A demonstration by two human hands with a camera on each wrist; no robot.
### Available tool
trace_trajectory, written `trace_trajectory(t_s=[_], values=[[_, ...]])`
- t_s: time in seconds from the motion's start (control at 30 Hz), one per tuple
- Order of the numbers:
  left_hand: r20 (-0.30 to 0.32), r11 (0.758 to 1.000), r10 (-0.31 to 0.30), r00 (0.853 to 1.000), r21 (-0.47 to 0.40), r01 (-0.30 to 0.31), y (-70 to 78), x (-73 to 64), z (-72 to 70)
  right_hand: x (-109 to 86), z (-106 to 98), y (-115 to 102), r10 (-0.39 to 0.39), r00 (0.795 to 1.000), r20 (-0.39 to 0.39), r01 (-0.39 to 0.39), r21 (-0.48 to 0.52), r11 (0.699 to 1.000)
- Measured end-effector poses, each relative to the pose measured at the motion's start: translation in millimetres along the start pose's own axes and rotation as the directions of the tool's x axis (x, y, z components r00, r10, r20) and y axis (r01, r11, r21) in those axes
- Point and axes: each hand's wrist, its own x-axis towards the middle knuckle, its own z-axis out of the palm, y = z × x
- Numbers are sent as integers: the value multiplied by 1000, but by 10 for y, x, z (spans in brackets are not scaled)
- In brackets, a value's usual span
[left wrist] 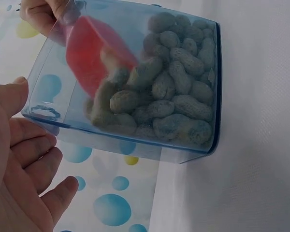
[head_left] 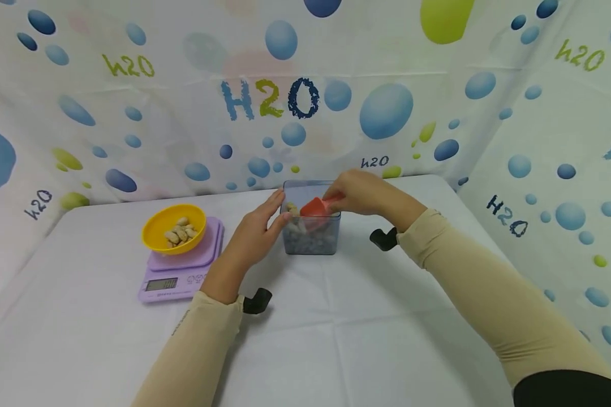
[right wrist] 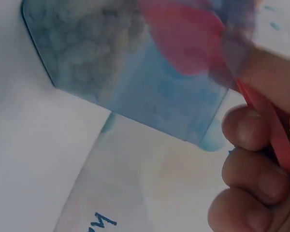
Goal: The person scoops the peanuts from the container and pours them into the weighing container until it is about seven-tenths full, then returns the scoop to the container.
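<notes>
A see-through bluish container (head_left: 310, 240) stands on the table, partly filled with unshelled peanuts (left wrist: 183, 92). My right hand (head_left: 358, 193) reaches over its right rim and grips the handle of a red scoop (head_left: 314, 208). In the left wrist view the bowl of the scoop (left wrist: 94, 53) is inside the container, against the peanuts. The right wrist view shows the fingers (right wrist: 253, 174) curled round the red handle (right wrist: 275, 135). At the container's left side rests my left hand (head_left: 257, 229), its fingers loosely extended by the rim and its thumb near the front corner.
To the left, a yellow bowl (head_left: 155, 232) with several peanuts sits on a purple kitchen scale (head_left: 183, 285) with a lit-grey display. A white cloth covers the table (head_left: 387, 339). Behind it hangs a printed curtain (head_left: 183, 113) with blue and green spots.
</notes>
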Motion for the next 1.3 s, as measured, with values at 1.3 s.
trace_trajectory(t_s=[1.3], values=[[-12,999,-23,1000,28,23,17,6,22,3,216,-69,68,989,-128,-55,97,994]])
